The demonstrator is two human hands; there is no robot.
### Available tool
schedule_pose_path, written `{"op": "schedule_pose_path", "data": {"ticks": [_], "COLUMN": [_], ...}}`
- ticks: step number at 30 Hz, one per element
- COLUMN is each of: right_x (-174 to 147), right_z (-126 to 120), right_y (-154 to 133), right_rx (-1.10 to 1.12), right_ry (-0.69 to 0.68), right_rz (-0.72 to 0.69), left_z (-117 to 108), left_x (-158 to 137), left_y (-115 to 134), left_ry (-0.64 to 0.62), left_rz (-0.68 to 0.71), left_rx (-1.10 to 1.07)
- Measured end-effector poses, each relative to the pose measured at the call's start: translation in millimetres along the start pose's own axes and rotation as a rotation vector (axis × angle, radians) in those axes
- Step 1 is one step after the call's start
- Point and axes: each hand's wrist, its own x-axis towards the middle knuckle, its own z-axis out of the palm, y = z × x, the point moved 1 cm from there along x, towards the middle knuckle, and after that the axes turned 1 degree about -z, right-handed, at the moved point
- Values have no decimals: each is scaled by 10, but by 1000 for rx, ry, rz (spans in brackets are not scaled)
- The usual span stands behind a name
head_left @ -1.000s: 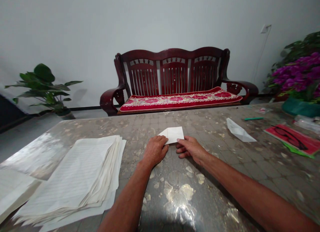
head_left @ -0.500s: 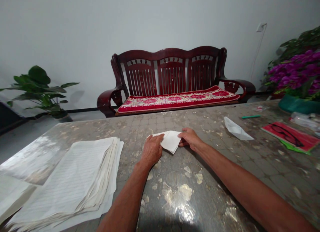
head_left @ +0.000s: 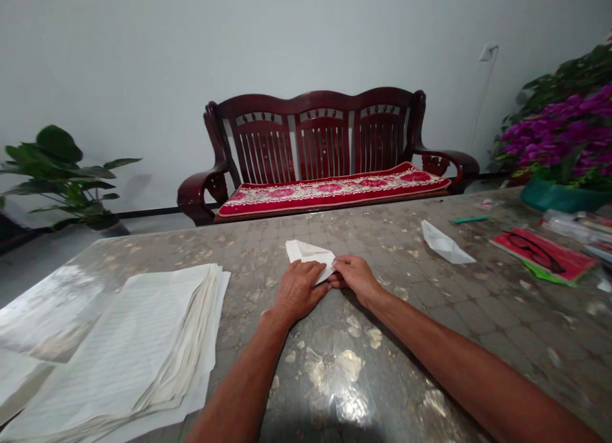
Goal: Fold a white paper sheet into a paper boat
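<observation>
A small folded sheet of white paper (head_left: 310, 249) lies on the table in front of me, with a crease across its top. My left hand (head_left: 300, 289) rests over its near left side, fingers laid on the paper. At the paper's right corner, my right hand (head_left: 354, 278) pinches the edge between thumb and fingers. The hands nearly meet, and they hide the paper's near part. Off to the right stands a folded white paper boat (head_left: 446, 244), apart from both hands.
A stack of lined paper (head_left: 129, 341) covers the table's left. On the right are a green pen (head_left: 472, 220), black glasses (head_left: 535, 252) on a red booklet (head_left: 571, 262), and purple flowers (head_left: 559, 137) in a teal pot (head_left: 564, 196). A wooden bench (head_left: 322, 137) stands behind the table.
The folded paper has been turned and now shows a pointed flap to the upper left. My left hand has moved right onto it, nearer my right hand. The view has shifted slightly.
</observation>
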Motion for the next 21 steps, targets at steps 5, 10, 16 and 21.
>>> {"op": "schedule_pose_path", "data": {"ticks": [5, 10, 16, 21], "right_x": [-66, 165, 400, 423], "right_z": [-229, -470, -406, -399], "right_y": [-29, -35, 110, 161], "right_rx": [-262, -871, -1117, -1116], "right_ry": [-178, 74, -244, -333], "right_rz": [-42, -633, -809, -779], "left_z": [-8, -70, -112, -107], "left_x": [-83, -111, -116, -84], "left_y": [-112, -122, -87, -127], "left_ry": [-27, -4, 15, 70], "left_rz": [0, -32, -1, 24], "left_rx": [-12, -62, -171, -41]}}
